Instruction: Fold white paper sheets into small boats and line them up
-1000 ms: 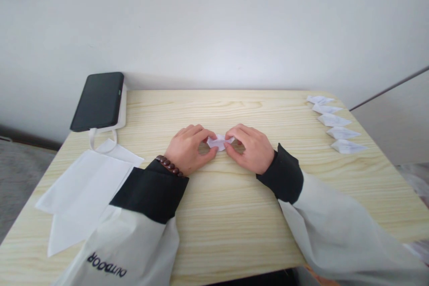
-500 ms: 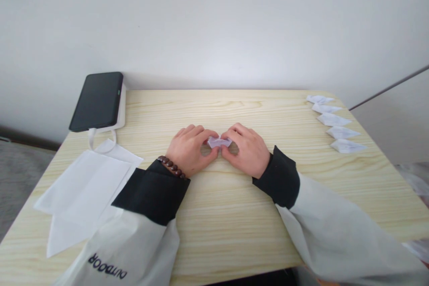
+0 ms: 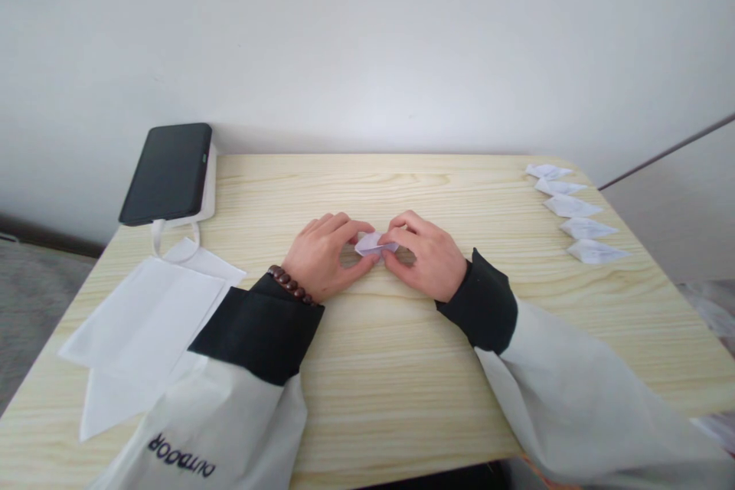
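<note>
Between both hands, over the middle of the table, is a small folded white paper boat (image 3: 367,244), pointed at its ends. My left hand (image 3: 328,255) pinches its left part between thumb and fingers. From the other side, my right hand (image 3: 425,255) grips the right part, thumb below and forefinger above. The fingertips cover some of the folds. Several similar folded paper pieces (image 3: 573,206) lie in a slanting column at the table's right side.
White paper sheets (image 3: 143,314) overlap on the left, partly beside my left sleeve. Behind them a black device (image 3: 166,172) rests on a white block, with a white cable loop (image 3: 197,239) hanging down. A wall borders the wooden table's (image 3: 367,398) far edge.
The paper boat has tilted and its shape between the fingers looks flatter. My right hand has shifted slightly rightward, its forefinger now over the paper. My left hand is nearly still.
</note>
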Available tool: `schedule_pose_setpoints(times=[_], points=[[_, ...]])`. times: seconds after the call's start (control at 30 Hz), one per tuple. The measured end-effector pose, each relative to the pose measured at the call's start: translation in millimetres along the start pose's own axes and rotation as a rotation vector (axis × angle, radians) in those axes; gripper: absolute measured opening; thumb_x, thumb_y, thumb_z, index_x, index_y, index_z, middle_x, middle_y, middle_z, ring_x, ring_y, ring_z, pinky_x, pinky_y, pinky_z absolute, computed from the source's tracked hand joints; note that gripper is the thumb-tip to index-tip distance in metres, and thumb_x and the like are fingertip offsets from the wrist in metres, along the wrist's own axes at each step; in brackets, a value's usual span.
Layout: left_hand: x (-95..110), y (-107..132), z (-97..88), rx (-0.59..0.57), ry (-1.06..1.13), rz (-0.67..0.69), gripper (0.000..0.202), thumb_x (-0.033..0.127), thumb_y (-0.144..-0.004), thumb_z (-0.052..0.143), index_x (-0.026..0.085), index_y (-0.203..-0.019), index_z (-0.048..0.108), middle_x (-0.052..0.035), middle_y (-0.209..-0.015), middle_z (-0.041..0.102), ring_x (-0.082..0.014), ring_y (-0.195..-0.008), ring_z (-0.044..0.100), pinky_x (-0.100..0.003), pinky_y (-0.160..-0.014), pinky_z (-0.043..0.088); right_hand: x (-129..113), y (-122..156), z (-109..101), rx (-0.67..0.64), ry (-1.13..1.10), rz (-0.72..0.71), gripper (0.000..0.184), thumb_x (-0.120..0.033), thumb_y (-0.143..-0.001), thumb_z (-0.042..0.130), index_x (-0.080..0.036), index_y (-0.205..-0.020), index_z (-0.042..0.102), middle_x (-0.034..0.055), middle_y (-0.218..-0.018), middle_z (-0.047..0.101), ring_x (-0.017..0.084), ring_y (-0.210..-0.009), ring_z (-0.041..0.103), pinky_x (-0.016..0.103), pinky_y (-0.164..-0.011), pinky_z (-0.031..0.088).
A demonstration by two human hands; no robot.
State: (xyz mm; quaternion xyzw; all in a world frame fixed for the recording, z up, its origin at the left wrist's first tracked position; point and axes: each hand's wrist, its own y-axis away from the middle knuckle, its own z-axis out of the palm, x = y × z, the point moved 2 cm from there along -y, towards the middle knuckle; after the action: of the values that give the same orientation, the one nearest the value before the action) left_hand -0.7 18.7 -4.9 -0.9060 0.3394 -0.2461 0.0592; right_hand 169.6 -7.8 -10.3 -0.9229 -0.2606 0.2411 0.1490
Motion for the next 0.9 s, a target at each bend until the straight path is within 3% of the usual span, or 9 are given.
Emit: schedule_pose_setpoints(times=[0.3,0.43,0.63,0.77,0.9], points=[[-2.0,-0.7,-0.3,-0.006,0.015,0.024,0.031,0.038,-0.081,0.056,0.019,-0.104,0.063,-0.0036,-0.081,0.061,-0.0192,-0.078,0.055,-0.033,-0.074,0.043,6.1,3.1,-1.4,0.021,-0.132,-0.027,0.020,-0.024,-0.082,0.054,-0.017,-0.100,0.060,0.0072,-0.096,0.061,0.017,-0.085,0.059,0.030,-0.077,0.049],[-4.3,0.5,-3.5,-0.013,0.084,0.009,0.035,0.040,-0.079,0.058,0.017,-0.106,0.060,-0.0038,-0.084,0.062,-0.0177,-0.076,0.055,-0.032,-0.073,0.044,11.7,5.2,-4.4,0.055,-0.246,0.018,0.028,-0.023,-0.079,0.057,-0.016,-0.106,0.055,0.0062,-0.095,0.061,0.013,-0.069,0.057,0.026,-0.064,0.049],[-16.4,3.7,-9.1,-0.027,0.240,-0.057,0.037,0.043,-0.070,0.067,0.017,-0.095,0.056,-0.0013,-0.083,0.061,-0.0133,-0.070,0.054,-0.026,-0.067,0.046,24.2,5.2,-16.9,0.052,-0.306,-0.005,0.014,-0.023,-0.079,0.061,-0.017,-0.091,0.059,0.0033,-0.083,0.061,0.010,-0.061,0.056,0.025,-0.061,0.048],[-19.8,4.3,-10.6,-0.064,0.292,-0.096,0.033,0.045,-0.069,0.068,0.019,-0.086,0.057,0.0005,-0.077,0.062,-0.0134,-0.070,0.057,-0.026,-0.068,0.046,32.3,4.6,-20.0,-0.046,-0.375,-0.056,0.025,-0.034,-0.074,0.070,-0.017,-0.089,0.062,0.0036,-0.080,0.063,0.012,-0.067,0.058,0.025,-0.064,0.050],[-20.8,4.2,-11.8,-0.068,0.316,-0.135,0.029,0.042,-0.067,0.071,0.019,-0.083,0.061,0.0008,-0.077,0.064,-0.0137,-0.071,0.059,-0.025,-0.069,0.047,37.0,4.8,-19.2,-0.072,-0.372,-0.070,0.029,-0.036,-0.070,0.074,-0.016,-0.088,0.064,0.0042,-0.079,0.065,0.012,-0.068,0.059,0.025,-0.065,0.051]])
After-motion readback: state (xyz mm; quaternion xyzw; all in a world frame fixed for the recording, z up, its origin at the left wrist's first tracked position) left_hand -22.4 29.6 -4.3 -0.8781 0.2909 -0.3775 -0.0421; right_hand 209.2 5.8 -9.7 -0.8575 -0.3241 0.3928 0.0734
